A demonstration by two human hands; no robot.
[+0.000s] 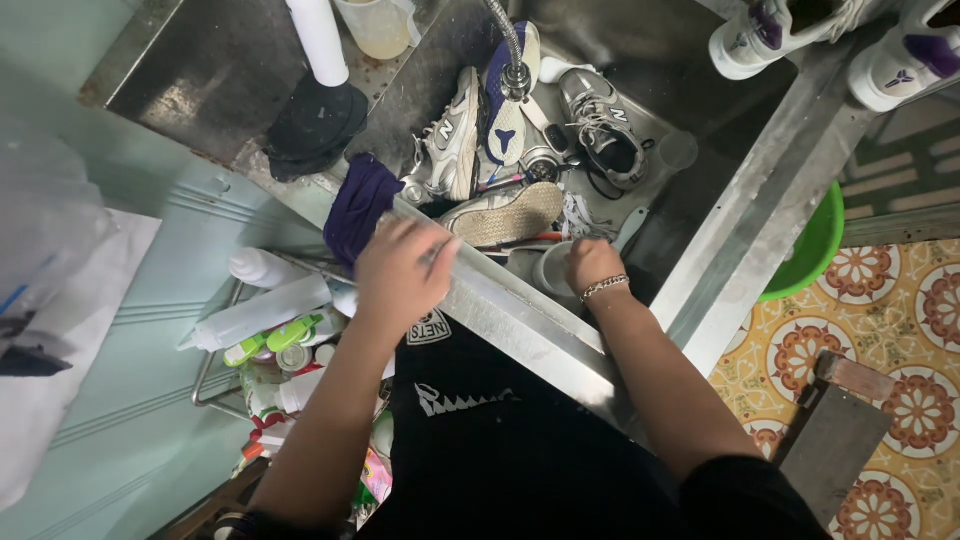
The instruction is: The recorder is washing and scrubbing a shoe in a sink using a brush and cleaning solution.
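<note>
Both hands work at the steel sink [560,320]: left hand [400,275] curled on its rim beside a purple cloth [358,205], right hand [592,265] closed inside near a white cup [552,268], grasp unclear.

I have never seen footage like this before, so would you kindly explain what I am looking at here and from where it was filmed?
There is one picture, from a camera worn on a person's head, looking down. No machine: these are bare hands. The left hand rests on the front rim of a steel sink, beside a dark blue cloth. The right hand, wearing a bracelet, reaches into the basin by a small cup; whether it grips anything is hidden. In the sink lie grey sneakers under a tap.
</note>
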